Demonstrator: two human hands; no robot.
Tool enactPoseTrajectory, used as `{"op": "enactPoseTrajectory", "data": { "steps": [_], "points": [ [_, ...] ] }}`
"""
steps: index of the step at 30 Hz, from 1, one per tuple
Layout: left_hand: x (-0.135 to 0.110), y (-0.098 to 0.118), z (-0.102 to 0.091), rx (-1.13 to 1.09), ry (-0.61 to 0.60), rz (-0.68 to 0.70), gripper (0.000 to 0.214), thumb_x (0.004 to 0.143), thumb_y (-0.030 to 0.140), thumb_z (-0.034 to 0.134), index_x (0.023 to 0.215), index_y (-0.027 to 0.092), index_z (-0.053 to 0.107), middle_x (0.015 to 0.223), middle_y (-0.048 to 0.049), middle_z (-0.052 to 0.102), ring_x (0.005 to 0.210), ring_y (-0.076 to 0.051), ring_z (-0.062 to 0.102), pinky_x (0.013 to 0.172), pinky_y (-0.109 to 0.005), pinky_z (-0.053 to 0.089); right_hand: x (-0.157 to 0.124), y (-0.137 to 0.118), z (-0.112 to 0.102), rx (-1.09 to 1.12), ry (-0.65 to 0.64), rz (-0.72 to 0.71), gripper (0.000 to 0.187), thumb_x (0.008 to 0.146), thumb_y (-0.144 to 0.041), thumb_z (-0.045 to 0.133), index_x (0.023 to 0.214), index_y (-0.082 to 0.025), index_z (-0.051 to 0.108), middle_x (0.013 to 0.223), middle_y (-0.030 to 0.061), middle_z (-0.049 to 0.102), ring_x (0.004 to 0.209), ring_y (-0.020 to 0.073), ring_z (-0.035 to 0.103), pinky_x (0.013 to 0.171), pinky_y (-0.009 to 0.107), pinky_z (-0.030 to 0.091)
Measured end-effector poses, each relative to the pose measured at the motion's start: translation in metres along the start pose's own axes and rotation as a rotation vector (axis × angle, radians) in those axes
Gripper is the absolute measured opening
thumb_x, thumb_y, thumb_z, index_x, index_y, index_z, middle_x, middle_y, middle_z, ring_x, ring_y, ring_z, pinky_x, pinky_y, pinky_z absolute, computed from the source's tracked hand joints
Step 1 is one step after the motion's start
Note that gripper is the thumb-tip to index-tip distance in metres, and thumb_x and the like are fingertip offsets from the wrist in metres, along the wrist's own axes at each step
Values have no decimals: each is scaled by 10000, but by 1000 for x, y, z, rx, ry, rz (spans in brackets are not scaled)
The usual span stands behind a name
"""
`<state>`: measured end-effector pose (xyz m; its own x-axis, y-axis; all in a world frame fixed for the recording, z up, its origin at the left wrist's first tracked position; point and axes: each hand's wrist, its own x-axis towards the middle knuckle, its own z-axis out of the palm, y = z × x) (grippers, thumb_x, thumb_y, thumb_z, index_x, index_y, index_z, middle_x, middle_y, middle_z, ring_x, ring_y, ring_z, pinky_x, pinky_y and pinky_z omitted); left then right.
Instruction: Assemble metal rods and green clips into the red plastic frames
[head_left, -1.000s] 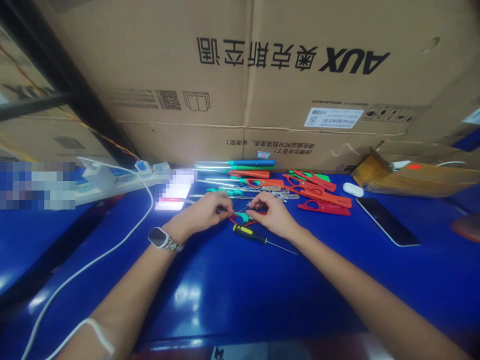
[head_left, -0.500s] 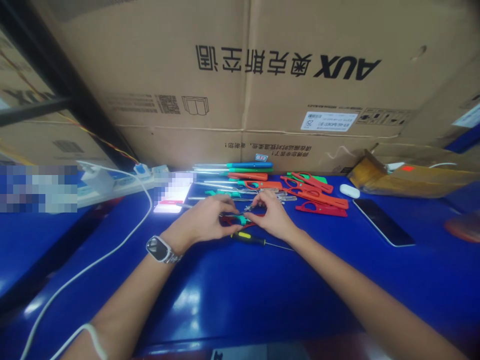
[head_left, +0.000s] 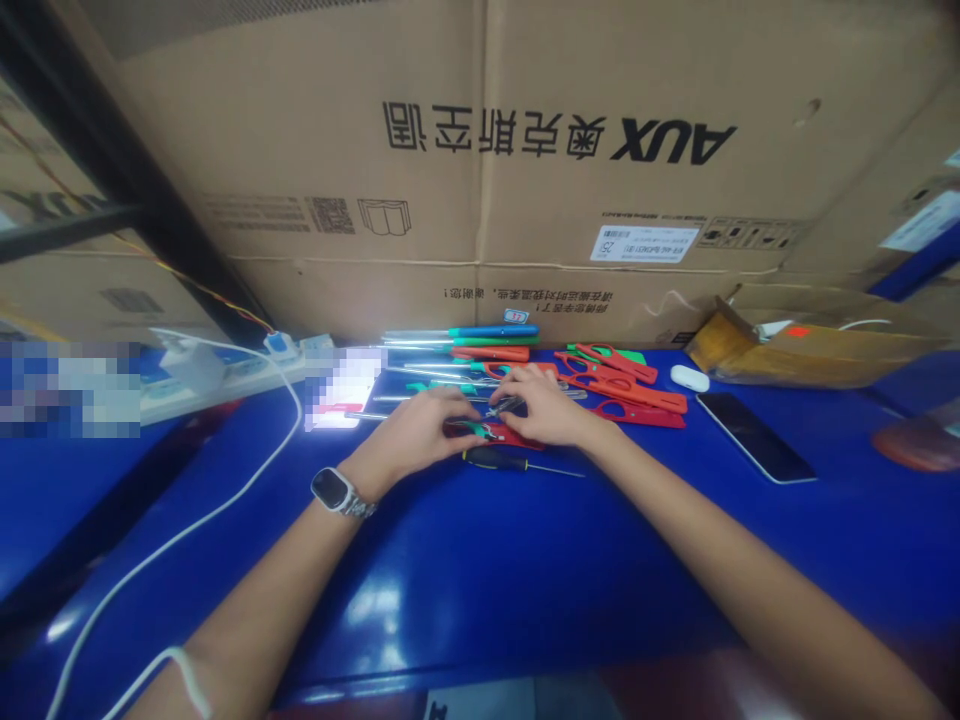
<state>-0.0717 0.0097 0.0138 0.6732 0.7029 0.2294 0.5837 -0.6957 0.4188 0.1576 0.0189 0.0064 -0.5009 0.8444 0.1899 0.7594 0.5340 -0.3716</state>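
Observation:
My left hand (head_left: 433, 432), a watch on its wrist, curls its thumb and fingers around the left end of a red lighter casing (head_left: 521, 438) with a small green part (head_left: 477, 428). My right hand (head_left: 546, 408) arches over the casing's right side, thumb and fingers bent round a small clear-and-metal piece (head_left: 510, 404), partly hidden. Just below the casing lies a black-and-yellow screwdriver (head_left: 495, 458). Behind my hands are long-tubed lighters with blue (head_left: 506, 332) and red (head_left: 495, 354) handles. More green pieces (head_left: 442, 387) lie near my left fingers.
Several red and orange casing halves (head_left: 637, 390) lie right of my hands, near a white earbud case (head_left: 689, 378) and a dark phone (head_left: 754, 436). A lit phone (head_left: 349, 385), white cable (head_left: 247, 480) and power strip (head_left: 217, 390) are left. A large cardboard box (head_left: 555, 200) stands behind.
My hands have drawn slightly apart over the casing, and more of its red right part shows. The view has shifted slightly. The screwdriver still lies below.

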Motion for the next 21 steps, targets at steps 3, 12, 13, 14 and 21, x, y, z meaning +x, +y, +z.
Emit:
{"op": "enactPoseTrajectory", "data": {
  "steps": [3, 12, 13, 14, 21],
  "points": [
    [2, -5, 3, -17, -47, 2, 291, 844, 379, 711, 1072, 200, 736, 1054, -71, 700, 935, -225, 662, 863, -348, 508, 6, 0, -7, -58, -90, -25, 113, 842, -228, 668, 945, -212, 713, 1066, 78, 649, 1117, 298, 512, 940, 469, 333],
    [6, 0, 3, 90, -65, -39, 268, 868, 351, 670, 1066, 191, 754, 1068, -94, 694, 948, -242, 659, 857, -357, 514, 2, 3, -9, -42, 56, -139, 86, 901, -266, 637, 919, -199, 689, 963, 56, 701, 993, 238, 607, 879, 393, 358],
    [5, 1, 2, 104, -64, -41, 270, 872, 352, 662, 1068, 190, 752, 1061, -96, 695, 948, -245, 659, 847, -357, 514, -1, 3, -7, -27, 76, -154, 91, 909, -263, 628, 932, -200, 691, 970, 58, 697, 994, 234, 612, 881, 390, 367],
    [5, 1, 2, 118, -65, -44, 270, 875, 354, 655, 1070, 193, 749, 1048, -95, 696, 939, -245, 660, 832, -353, 514, -4, 2, -6, -13, 90, -164, 96, 915, -259, 622, 942, -200, 693, 971, 59, 694, 986, 229, 617, 878, 387, 377],
    [5, 8, 2, 177, -25, -166, 361, 832, 367, 694, 1136, 180, 645, 960, -81, 720, 851, -245, 673, 718, -327, 492, -24, 10, 10, 132, 174, -181, 146, 922, -243, 621, 1027, -217, 719, 940, 49, 675, 892, 195, 610, 826, 364, 455]
  ]
}}
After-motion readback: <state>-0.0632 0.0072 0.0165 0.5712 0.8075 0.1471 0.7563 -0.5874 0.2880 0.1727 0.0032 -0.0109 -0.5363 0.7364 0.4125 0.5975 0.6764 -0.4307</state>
